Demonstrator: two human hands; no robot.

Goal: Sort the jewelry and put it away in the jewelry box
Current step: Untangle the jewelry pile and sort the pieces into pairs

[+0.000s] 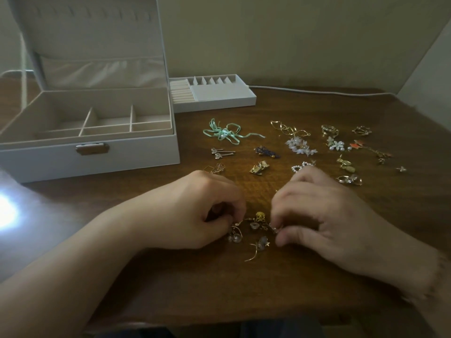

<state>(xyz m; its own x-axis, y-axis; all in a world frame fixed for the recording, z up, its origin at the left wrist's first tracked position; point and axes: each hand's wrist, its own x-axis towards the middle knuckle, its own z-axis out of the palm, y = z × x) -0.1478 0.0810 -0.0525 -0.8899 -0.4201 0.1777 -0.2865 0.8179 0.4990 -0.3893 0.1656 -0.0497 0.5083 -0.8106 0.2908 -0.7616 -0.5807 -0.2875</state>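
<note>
Far left of the frame is my jewelry box [92, 145], lid up, and the bottom compartments look bare from here. Just right of it, further back, the removable tray [214, 97] sits on the surface [244, 289] with its ring rolls and little slots, also nothing in it that I can see. So nothing's put away yet, I'm still sorting.

Lower middle is where the action is. My left hand [195, 211] is curled in, fingertips pinching one end of a small tangled clump of earrings [256, 228]. My right hand [324, 215] is pinching the other end, fingers bent tight around a hook or bead; it's a bit blurry, so I can't say which bit exactly.

Tip for this step: don't yank. These thin gold hooks would likely bend, so I'd hold one piece still with the left and wiggle the other loose with the right, rotating the hook out the way it went in. One loose hook earring [256, 248] already lies just below the clump.

Upper right of the hands, everything else is spread out in pairs: green ribbon piece [224, 134], white flower earrings [300, 145], gold rings [329, 130], pearl hoops [301, 166].
</note>
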